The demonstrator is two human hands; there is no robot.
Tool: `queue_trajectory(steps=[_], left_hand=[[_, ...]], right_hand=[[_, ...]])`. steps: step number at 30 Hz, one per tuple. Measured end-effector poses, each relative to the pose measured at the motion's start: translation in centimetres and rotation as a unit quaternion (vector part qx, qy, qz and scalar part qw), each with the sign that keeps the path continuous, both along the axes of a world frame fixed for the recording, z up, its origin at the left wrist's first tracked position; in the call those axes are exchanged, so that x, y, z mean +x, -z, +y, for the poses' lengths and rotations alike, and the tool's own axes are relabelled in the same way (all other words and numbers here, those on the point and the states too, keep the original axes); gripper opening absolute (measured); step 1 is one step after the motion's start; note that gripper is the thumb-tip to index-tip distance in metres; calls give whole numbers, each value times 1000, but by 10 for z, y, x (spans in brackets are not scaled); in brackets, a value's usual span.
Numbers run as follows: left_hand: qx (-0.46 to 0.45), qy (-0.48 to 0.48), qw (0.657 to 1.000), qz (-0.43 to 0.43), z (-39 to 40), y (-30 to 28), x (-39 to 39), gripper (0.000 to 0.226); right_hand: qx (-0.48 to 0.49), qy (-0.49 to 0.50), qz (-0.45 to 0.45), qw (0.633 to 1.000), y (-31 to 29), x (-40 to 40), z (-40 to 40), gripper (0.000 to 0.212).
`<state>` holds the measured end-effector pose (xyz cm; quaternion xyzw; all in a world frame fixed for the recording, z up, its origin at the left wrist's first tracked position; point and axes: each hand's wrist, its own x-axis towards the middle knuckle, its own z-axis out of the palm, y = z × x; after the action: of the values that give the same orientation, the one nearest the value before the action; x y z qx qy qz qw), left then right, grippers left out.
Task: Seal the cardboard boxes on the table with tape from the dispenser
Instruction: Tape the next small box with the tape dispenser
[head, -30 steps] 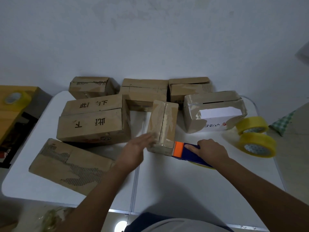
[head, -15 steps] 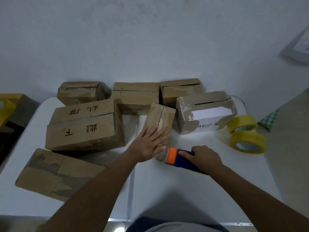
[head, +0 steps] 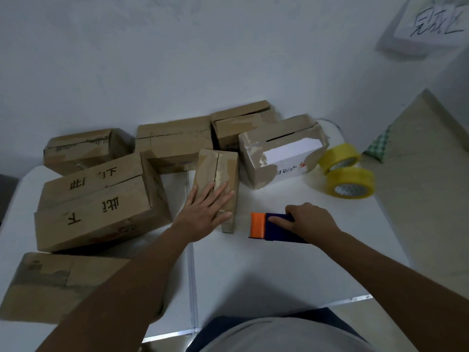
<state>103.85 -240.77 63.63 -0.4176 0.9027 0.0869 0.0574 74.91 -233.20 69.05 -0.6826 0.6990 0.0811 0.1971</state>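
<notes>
The left hand (head: 206, 209) lies flat, fingers spread, on the near end of the small cardboard box (head: 220, 174) at table (head: 279, 270) centre. Just right of it, clear of the box, the right hand (head: 313, 219) grips the blue-and-orange tape dispenser (head: 269, 227). The hand hides the dispenser's roll, and the arm covers part of the near-left flat box (head: 50, 283).

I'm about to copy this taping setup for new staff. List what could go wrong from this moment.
1. The left hand lies flat over the small brown cardboard box and its centre seam, so tape run along it may catch the fingers.
2. The right hand holds the blue and orange tape dispenser clear of the box; restarting could lay tape off the seam.
3. The narrow box might slide on the smooth white table.
</notes>
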Motion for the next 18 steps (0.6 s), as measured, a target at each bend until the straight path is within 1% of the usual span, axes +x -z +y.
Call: queue_trajectory(steps=[5,12,18], left_hand=[[9,-28,1000,5,6,-3,-5,74],[22,-82,996,32,15,-2,-8,74],[18,-85,996,25,14,-1,-8,72]], right_hand=[[-8,8,-2,1000,1,-7,7,56],[-17,8,-11,1000,-7,-11,1,55],[-11,11,-2,1000,-10,-28,3,54]])
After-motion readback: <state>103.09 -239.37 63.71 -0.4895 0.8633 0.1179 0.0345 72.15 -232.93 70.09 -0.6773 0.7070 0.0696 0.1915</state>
